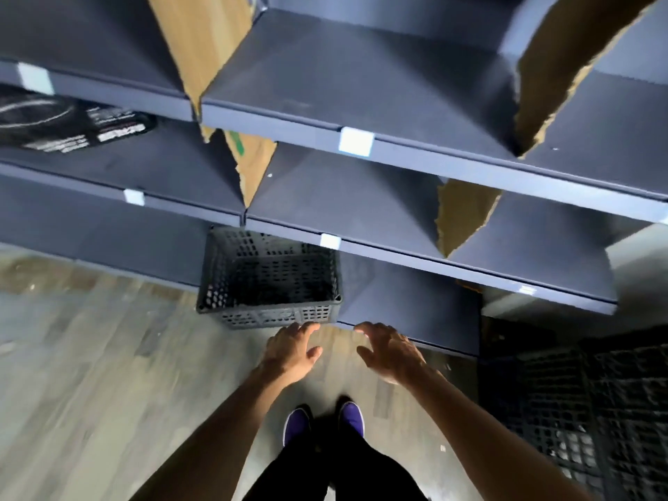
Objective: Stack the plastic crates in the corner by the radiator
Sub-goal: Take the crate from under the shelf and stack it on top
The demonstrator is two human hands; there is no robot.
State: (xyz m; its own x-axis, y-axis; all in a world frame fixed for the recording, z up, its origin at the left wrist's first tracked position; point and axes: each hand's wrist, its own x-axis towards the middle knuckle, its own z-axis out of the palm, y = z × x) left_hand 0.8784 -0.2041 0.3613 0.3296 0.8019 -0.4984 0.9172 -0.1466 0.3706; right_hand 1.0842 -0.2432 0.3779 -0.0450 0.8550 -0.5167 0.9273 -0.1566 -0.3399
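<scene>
My left hand (292, 347) and right hand (392, 350) hung spread, empty, by the plastic crate (278, 314)'s near wall; floor (90, 356) open leftward.

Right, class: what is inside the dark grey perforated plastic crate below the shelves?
The crate shows only its perforated floor and walls, no contents; the blue-grey shelf hides its far corner.

Both bare arms reach forward and down, side by side. The left arm (217, 428) runs up from the lower left, the right arm (488, 435) from the lower right. The left hand (292, 350) is palm down, its fingers (307, 329) loosely spread and holding nothing. The right hand (392, 352), just beside it, is also palm down, with fingers spread, slightly bent and empty.
</scene>
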